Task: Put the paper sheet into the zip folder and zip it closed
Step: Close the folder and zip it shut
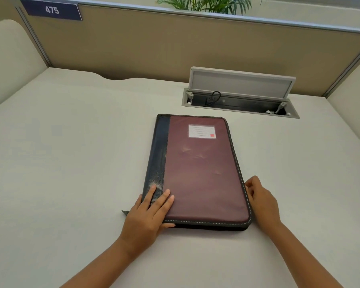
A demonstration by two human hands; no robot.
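Basically zip folder (pixel 197 171) lies shut mid-surface (pixel 71 163), no paper seen; left hand (pixel 148 215) flat, fingers apart, pinning cover, right hand (pixel 260 199) curled at side edge, grip unclear; likely zipping, next needs steady pull.

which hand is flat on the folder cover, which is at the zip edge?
The left hand lies flat on the zip folder, near its dark spine at the near corner. The right hand is curled against the right zipper edge, off the cover.

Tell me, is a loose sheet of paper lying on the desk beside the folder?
No, only the closed zip folder lies on the desk.
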